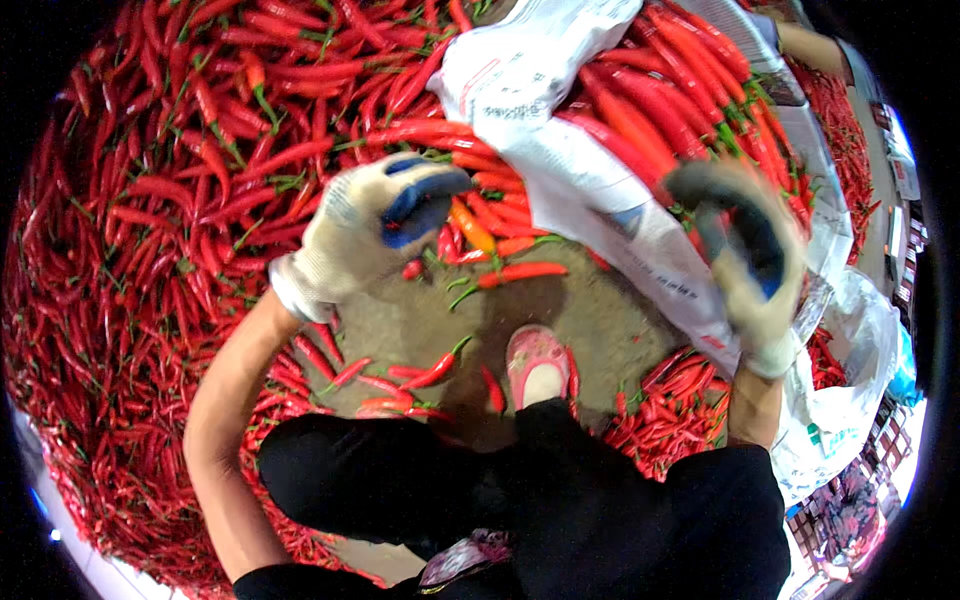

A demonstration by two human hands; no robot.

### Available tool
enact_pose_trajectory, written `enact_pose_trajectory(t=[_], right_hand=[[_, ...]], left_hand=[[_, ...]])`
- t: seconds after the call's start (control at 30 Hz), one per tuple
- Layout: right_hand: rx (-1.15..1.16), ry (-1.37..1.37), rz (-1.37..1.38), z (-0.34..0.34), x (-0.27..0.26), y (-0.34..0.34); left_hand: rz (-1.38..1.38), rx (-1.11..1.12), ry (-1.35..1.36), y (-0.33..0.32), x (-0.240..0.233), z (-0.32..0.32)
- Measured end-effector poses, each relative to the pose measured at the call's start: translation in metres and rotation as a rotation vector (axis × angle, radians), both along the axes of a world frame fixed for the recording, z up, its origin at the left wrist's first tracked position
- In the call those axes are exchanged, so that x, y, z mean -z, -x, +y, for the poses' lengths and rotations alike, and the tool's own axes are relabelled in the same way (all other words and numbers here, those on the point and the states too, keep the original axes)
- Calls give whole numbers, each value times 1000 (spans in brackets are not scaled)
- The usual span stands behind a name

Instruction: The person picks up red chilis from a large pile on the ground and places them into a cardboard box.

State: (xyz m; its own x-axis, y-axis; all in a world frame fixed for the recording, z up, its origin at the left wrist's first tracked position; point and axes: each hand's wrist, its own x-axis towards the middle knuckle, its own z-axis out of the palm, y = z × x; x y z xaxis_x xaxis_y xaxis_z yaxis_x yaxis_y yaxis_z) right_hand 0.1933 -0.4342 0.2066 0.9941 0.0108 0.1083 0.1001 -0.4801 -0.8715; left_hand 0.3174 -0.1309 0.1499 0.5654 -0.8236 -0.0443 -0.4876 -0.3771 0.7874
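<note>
My left hand [386, 221], in a cream knitted glove with a blue coated palm, hovers at the edge of a large heap of red chili peppers [187, 180]. Its fingers curl close to the thumb, and no pepper plainly shows in it. My right hand [750, 240], gloved alike and blurred, is over the near side of a bundle of long red chilies [660, 97]. Its thumb and fingers stand apart, with nothing clearly held. That bundle lies on a white printed plastic sack [592, 169], whose folded edge runs between my hands.
Loose chilies [435, 371] lie on the concrete floor [420, 315] near my pink shoe [538, 360]. A smaller chili pile [675, 420] is beside my right knee. A white plastic bag [832, 442] stands at the right. Another person's arm [814, 49] shows at the upper right.
</note>
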Motion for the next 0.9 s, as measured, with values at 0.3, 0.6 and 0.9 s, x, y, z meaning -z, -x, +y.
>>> enact_pose_trajectory(t=[0.3,0.6,0.9], right_hand=[[9,703,515,82,153,91],[276,303,662,104,195,113],[446,829,704,57,218,108]], left_hand=[[-227,260,-220,98,85,-3],[-481,60,-367,140,160,15],[-465,-16,-161,153,138,37]])
